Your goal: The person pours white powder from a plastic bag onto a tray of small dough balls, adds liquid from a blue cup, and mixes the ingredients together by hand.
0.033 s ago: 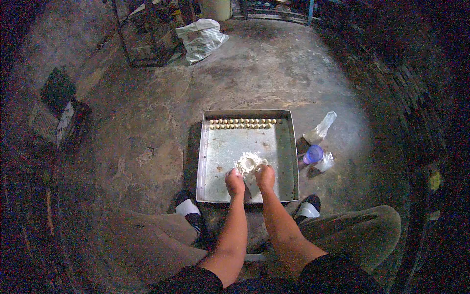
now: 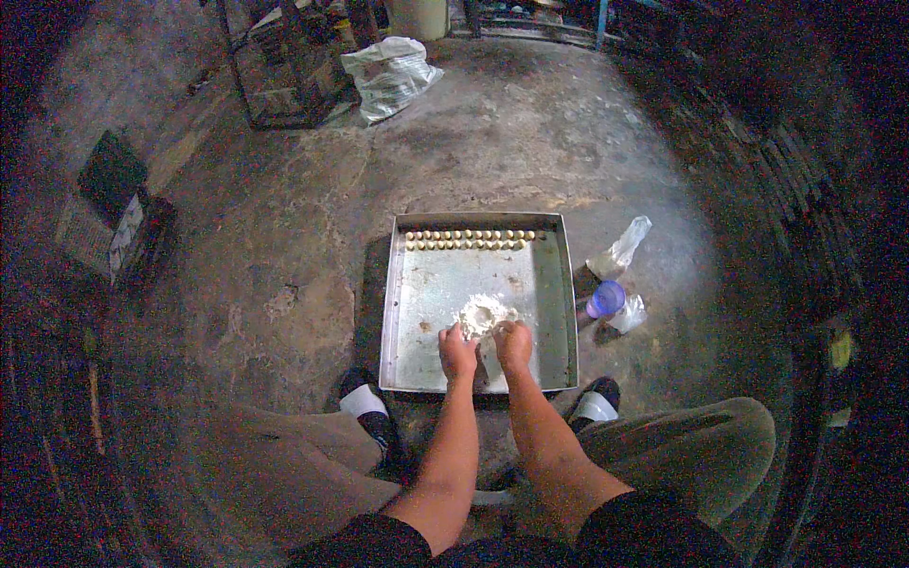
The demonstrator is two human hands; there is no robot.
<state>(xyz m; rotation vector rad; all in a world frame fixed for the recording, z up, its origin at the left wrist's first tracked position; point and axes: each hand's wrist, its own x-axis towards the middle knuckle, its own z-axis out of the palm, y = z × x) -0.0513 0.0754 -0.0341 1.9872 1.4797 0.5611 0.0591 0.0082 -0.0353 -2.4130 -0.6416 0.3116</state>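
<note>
A square metal tray (image 2: pixel 400 369) with raised walls lies on the floor in front of me. Heaped in its near middle is white powder (image 2: pixel 485 309), hollowed at the centre like a ring. My left hand (image 2: pixel 457 354) touches the left near edge of the heap, fingers curled in. Close beside it, my right hand (image 2: pixel 513 346) is closed at the right near edge, with powder about its fingers. Anything inside either hand is too small or hidden to make out. Two rows of small round pale pieces (image 2: pixel 464 239) run along the tray's far wall.
Right of the tray stand a purple cup (image 2: pixel 607 299), a clear plastic bag with pale contents (image 2: pixel 621 248) and a smaller bag (image 2: pixel 630 314). My feet flank the tray's near corners. A white sack (image 2: pixel 390 80) sits at the far left, near a dark metal frame (image 2: pixel 248 95).
My left hand has shifted slightly to the right, and its fingers reach a little further toward the powder. My right hand, the tray and the rows of pieces look unchanged.
</note>
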